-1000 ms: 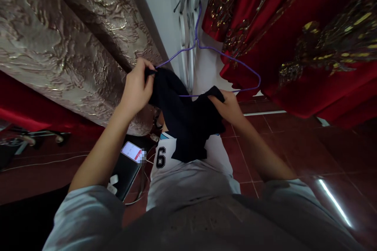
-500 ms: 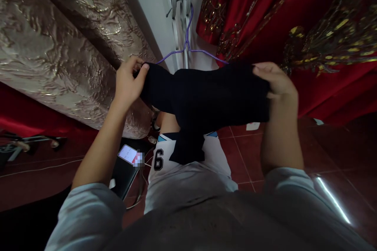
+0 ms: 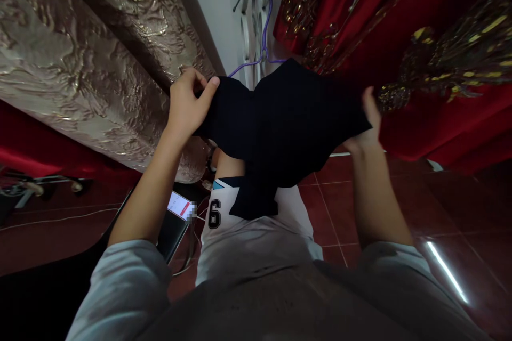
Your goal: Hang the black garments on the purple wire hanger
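Observation:
A black garment (image 3: 288, 122), possibly a knit top, is spread in front of me over a purple wire hanger (image 3: 264, 53). One narrow part of it hangs down over my white shorts (image 3: 294, 205). My left hand (image 3: 192, 98) grips its left edge, thumb on top and fingers curled behind. At the right edge, my right hand (image 3: 372, 122) is blurred, with its fingers stretched upward and partly behind the cloth. The cloth's right corner lies against that hand.
Cream embossed fabric (image 3: 100, 74) hangs at left, and red fabric with gold sequins (image 3: 400, 16) at right. A metal rack (image 3: 252, 16) stands between them. A lit phone (image 3: 179, 205) with cables lies on a black surface at lower left. The floor (image 3: 332, 208) is red tile.
My right hand has gone from pinching the garment's right edge to stretched fingers beside it. The cloth's top edge has risen into a peak. My left hand keeps its grip, slightly farther right.

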A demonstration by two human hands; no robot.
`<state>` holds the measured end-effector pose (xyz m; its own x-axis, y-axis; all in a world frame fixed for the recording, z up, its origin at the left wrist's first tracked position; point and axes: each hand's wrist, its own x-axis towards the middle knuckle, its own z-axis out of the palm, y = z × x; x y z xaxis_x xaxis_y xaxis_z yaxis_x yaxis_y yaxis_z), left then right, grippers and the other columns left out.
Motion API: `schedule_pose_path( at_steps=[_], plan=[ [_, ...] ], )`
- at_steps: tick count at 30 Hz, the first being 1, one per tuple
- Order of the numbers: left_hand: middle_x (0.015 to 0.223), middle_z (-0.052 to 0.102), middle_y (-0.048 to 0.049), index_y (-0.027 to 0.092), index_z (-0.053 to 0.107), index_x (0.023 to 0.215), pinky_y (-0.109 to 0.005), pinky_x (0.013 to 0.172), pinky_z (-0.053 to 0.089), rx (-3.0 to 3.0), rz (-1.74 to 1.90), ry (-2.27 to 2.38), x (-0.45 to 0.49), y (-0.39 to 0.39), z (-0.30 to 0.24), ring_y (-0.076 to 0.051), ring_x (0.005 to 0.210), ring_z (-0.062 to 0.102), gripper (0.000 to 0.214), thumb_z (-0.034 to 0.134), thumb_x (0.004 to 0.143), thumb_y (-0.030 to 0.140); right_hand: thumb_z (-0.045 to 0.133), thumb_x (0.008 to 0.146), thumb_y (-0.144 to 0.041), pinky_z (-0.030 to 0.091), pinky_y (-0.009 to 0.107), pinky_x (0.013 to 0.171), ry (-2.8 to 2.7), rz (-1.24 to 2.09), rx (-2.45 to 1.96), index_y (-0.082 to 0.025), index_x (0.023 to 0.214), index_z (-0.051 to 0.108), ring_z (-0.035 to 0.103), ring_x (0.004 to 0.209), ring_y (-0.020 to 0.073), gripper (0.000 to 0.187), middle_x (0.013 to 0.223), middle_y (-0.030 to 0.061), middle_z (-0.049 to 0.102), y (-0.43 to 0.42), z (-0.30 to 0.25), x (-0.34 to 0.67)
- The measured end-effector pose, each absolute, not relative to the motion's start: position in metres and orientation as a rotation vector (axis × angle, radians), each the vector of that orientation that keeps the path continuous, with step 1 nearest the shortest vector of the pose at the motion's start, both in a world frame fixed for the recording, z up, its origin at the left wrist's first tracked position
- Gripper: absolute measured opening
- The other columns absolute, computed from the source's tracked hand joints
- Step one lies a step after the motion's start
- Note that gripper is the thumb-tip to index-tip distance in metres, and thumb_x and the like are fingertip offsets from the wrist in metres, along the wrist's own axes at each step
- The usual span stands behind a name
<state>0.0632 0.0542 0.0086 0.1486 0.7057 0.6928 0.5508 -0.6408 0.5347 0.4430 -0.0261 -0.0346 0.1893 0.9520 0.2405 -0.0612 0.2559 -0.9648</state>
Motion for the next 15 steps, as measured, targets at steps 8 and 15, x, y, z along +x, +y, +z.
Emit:
schedule_pose_path(
  at_steps=[8, 15],
  plan=[
    [0.13, 0.068, -0.0113, 0.027, 0.065, 0.13, -0.049, 0.116, 0.045, 2.474, 1.365, 0.906, 0.116, 0.028, 0.041, -0.031, 0.132, 0.059, 0.044, 0.054, 0.1, 0.058, 0.081, 0.077, -0.028, 0.044, 0.024, 0.056, -1.077, 0.92, -0.977, -0.019, 0.086, 0.075, 0.057, 0.06, 0.0107, 0.014, 0.073, 0.0005, 0.066, -0.064, 0.01, 0.431],
    [0.134, 0.064, -0.0095, 0.029, 0.065, 0.127, -0.058, 0.115, 0.045, 2.397, 1.414, 0.987, 0.109, -0.005, 0.044, -0.034, 0.138, 0.056, 0.041, 0.056, 0.099, 0.057, 0.074, 0.074, -0.025, 0.053, 0.033, 0.07, -0.898, 0.827, -0.91, -0.019, 0.083, 0.07, 0.063, 0.073, 0.0178, 0.011, 0.074, 0.0032, 0.061, -0.053, -0.007, 0.414]
  ],
)
